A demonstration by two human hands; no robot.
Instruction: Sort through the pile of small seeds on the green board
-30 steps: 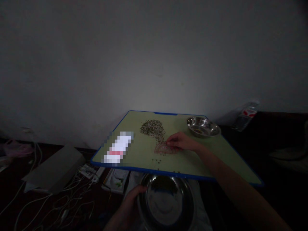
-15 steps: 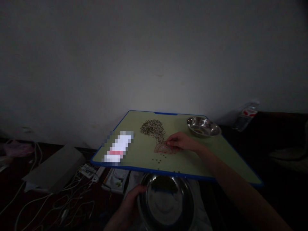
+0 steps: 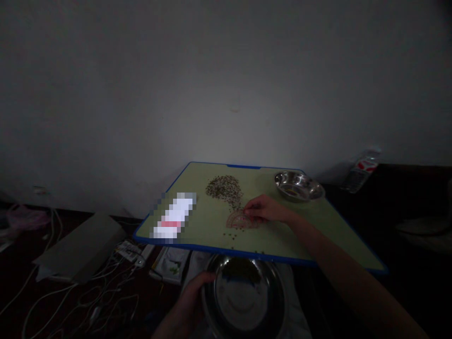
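Observation:
My right hand [image 3: 263,208] pinches a clear protractor with red markings [image 3: 236,220], which lies on or just over the pale green board [image 3: 197,230]. Beyond the protractor spreads a pile of small dark and light grains [image 3: 224,187], with a thin trail reaching down to its upper edge. Several loose grains [image 3: 231,235] dot the board on the near side. My left hand [image 3: 194,292] grips the left rim of a large steel bowl [image 3: 243,301] below the board's front edge; dark contents show at its far side. My left fingers under the rim are hidden.
A smaller steel bowl [image 3: 299,187] stands at the board's back right. On the left lies a lit, blurred-out phone-like screen [image 3: 174,216]. A plastic bottle [image 3: 363,169] leans by the wall. Cables [image 3: 102,292] and a grey box [image 3: 81,245] are at lower left.
The protractor has shifted very slightly toward me under my right hand. My left hand and the large bowl look unmoved.

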